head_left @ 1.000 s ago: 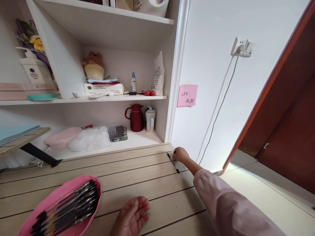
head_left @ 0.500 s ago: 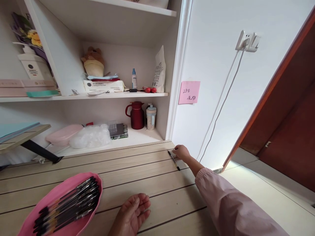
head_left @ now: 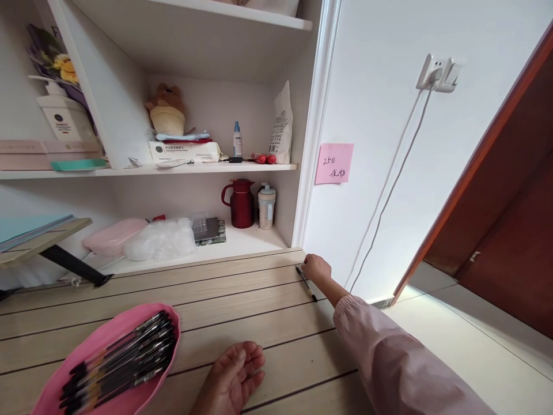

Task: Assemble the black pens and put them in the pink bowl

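A black-tipped pen (head_left: 306,283) lies on the wood-plank table close to its far right corner. Just beyond it, my right hand (head_left: 317,268) is closed with its fingers curled under; whatever they may hold is hidden. My left hand (head_left: 233,374) rests near the front of the table, palm turned up, fingers loosely bent and apart with nothing in them. To its left stands a pink oval tray (head_left: 175,314) with a wavy rim, filled with a bundle of black pens (head_left: 125,363).
White shelves (head_left: 207,169) rise behind the table, with a red jug (head_left: 242,203), a speckled cup (head_left: 266,206) and a plastic bag (head_left: 159,239) on the lowest level. A small stand (head_left: 71,268) occupies the left. A pink note (head_left: 334,163) and hanging cord (head_left: 391,199) are on the right wall.
My right hand has curled further into a fist and shifted slightly beside the pen, the forearm moving a little left. The left hand and the tray stay put.
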`<state>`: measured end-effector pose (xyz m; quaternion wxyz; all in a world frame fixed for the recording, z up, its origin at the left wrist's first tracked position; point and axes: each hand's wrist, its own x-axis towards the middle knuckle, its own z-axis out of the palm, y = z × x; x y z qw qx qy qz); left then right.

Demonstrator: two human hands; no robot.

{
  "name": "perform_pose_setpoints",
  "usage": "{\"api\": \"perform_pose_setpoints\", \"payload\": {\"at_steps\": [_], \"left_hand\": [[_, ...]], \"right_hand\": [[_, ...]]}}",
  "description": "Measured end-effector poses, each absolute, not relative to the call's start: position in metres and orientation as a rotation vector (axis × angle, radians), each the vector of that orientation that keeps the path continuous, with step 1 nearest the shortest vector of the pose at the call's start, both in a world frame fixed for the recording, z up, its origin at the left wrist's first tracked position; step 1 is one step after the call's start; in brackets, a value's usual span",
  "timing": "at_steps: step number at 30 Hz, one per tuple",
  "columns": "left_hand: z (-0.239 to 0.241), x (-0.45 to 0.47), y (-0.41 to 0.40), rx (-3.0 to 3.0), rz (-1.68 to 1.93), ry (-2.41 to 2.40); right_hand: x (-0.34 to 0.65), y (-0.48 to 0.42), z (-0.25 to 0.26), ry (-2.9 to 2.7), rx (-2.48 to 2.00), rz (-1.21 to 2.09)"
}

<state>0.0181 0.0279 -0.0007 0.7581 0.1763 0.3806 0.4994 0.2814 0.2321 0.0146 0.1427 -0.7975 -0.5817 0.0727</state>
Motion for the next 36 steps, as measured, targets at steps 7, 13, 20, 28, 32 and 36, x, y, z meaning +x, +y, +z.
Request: {"api": "perform_pose_setpoints", "payload": {"at_steps": [7,13,20,28,32,36], "left_hand": [[0.0,0.019,0.028,0.397,1.085,0.852],[0.0,0.019,0.028,0.414,1.088,0.861],[0.002,0.018,0.025,0.429,1.095,0.829],[0.009,0.016,0.026,0.439,1.057,0.81],[0.01,0.016,0.025,0.437,1.052,0.804],[0.009,0.017,0.025,0.437,1.05,0.818]], "right_hand": [[0.279,0.239,0.017,-1.664,-2.322,0.188],[0.28,0.238,0.023,-1.632,-2.32,0.206],[0.3,0.229,0.033,-1.617,-2.313,0.241],[0.301,0.217,0.02,-1.729,-2.268,0.285],[0.297,0.219,0.018,-1.775,-2.228,0.284],[0.294,0.222,0.018,-1.813,-2.201,0.284]]}}
